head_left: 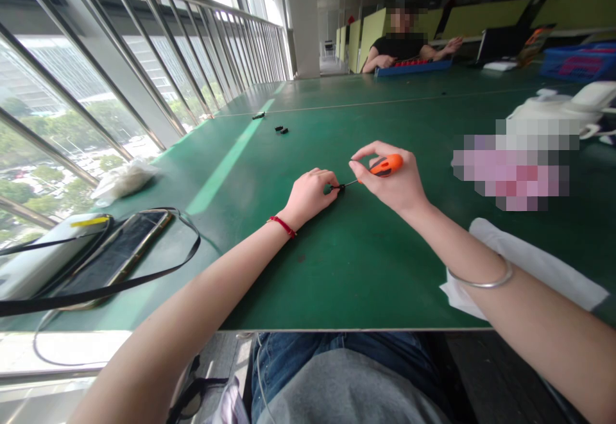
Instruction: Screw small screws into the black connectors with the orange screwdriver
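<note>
Grasping an orange-and-black-handled screwdriver [393, 164] in right fingers [369, 150], pinching a small black part [342, 188] in left fingers [328, 176], beyond the green bench's [332, 283] near edge.

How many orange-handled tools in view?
1: the orange-handled screwdriver in the right hand, its shaft pointing at a small black part at the left hand's fingertips. Blurred or covered areas could hide more.

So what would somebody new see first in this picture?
Probably the bright orange screwdriver in the right hand, pointing at the small black piece by the left hand on the green table. Next, maybe the red bracelet around the left wrist, or the blue tray before the person opposite.
</note>
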### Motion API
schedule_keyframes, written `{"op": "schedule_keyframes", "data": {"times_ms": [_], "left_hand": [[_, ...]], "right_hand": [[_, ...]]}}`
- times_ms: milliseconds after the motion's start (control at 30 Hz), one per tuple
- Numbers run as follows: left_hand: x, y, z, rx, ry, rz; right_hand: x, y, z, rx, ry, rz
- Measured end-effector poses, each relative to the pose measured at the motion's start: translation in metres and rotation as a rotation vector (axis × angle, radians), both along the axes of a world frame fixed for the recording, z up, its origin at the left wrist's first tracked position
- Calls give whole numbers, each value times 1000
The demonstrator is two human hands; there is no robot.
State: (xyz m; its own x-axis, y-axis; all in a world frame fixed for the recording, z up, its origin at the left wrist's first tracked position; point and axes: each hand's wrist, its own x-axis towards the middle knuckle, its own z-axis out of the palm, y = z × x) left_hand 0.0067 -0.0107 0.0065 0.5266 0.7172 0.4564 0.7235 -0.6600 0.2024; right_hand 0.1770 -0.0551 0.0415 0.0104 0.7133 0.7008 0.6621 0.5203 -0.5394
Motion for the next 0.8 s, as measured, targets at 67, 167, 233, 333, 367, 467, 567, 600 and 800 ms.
{"op": "schedule_keyframes", "data": {"times_ms": [67, 167, 233, 333, 367, 467, 567, 600, 800], "left_hand": [[0, 0, 0, 0, -3, 3], [0, 0, 0, 5, -8, 9], [0, 0, -1, 9, -12, 16], [0, 3, -1, 2, -24, 37], [0, 4, 0, 0, -34, 46], [0, 10, 0, -9, -72, 77], [0, 16, 0, -21, -102, 102], [0, 18, 0, -27, -113, 106], [-3, 27, -3, -118, -206, 67]], "right_hand": [[0, 0, 0, 23, -2, -3], [0, 0, -1, 56, 33, 1], [1, 1, -1, 15, 47, 14], [4, 3, -2, -18, 72, 39], [5, 5, -2, -3, 91, 34], [9, 10, -5, 57, 129, -45], [12, 16, -10, 43, 85, -120], [12, 18, -12, 28, 56, -134], [10, 25, -23, -88, -110, -81]]}}
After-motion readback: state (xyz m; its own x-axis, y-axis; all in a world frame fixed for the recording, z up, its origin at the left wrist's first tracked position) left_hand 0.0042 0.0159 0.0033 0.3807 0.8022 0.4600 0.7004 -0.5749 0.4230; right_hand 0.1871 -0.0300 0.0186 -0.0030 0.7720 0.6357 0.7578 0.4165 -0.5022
